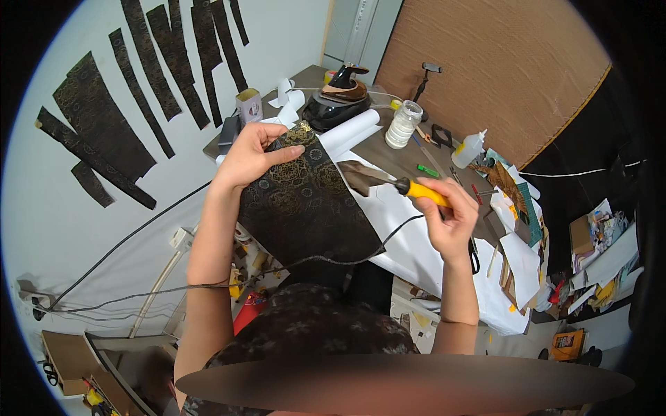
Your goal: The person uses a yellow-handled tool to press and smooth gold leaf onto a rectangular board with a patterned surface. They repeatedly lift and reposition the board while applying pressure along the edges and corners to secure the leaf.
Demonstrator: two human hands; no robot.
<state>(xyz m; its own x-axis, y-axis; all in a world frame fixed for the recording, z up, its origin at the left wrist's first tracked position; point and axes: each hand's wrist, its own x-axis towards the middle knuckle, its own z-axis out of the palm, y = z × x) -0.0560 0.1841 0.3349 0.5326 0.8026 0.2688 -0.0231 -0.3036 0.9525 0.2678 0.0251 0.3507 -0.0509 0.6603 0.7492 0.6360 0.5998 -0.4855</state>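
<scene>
My left hand (251, 156) grips the upper edge of a dark fabric piece (295, 201) with a gold and grey pattern, thumb on its face. The piece hangs down toward my lap. To its right, my right hand (451, 220) is closed around the yellow handle of a corded soldering iron (424, 192). Its metal shaft points left toward the fabric's right edge, apart from it as far as I can tell. A small brown scrap (357, 177) lies beneath the shaft on white paper (409, 243). A black cord (333, 261) runs across the fabric's lower part.
On the table stand a black clothes iron (338, 100), a glass jar (404, 126) and a squeeze bottle (470, 149). A paper roll (350, 132) lies behind the fabric. Scissors (441, 135) and a green cutter (428, 170) lie farther right. Cut fabric pieces (100, 114) hang on the left wall.
</scene>
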